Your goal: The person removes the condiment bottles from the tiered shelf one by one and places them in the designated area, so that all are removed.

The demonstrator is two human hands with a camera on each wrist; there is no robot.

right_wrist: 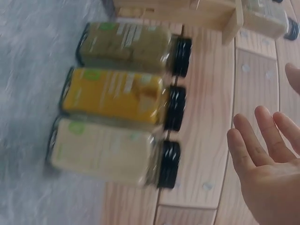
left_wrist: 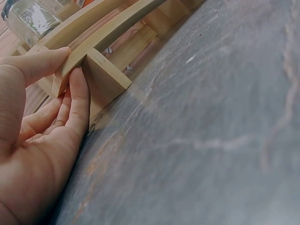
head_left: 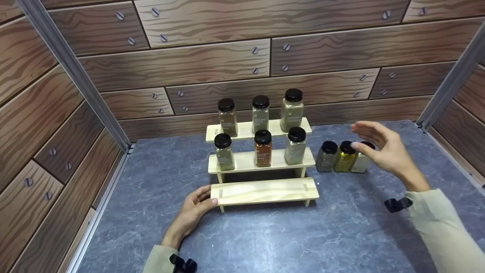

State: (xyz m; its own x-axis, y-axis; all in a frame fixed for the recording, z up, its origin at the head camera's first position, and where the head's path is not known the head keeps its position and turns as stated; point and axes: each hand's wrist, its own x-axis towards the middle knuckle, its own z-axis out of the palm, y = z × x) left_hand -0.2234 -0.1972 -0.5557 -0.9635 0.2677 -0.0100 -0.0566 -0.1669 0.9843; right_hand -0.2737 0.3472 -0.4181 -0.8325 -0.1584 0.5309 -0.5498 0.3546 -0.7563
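A three-step pale wooden rack [head_left: 265, 191] stands on the table, its lowest step bare. My left hand [head_left: 195, 206] pinches the left end of that step between thumb and fingers; the left wrist view shows the fingertips [left_wrist: 78, 89] under the board. My right hand [head_left: 386, 151], fingers spread and holding nothing, is above three spice jars right of the rack: a grey-brown jar [head_left: 326, 157], a yellow jar [right_wrist: 115, 96] and a cream jar [right_wrist: 101, 150], all with black lids. On the middle step is a red-orange spice jar [head_left: 263, 149] between two pale green ones.
Three more spice jars, including a brown one [head_left: 227, 119], stand on the top step. Behind the rack rises a wood-plank patterned wall [head_left: 212, 64], with metal corner posts [head_left: 75, 72] at the sides. The grey marbled tabletop [head_left: 242, 235] extends in front.
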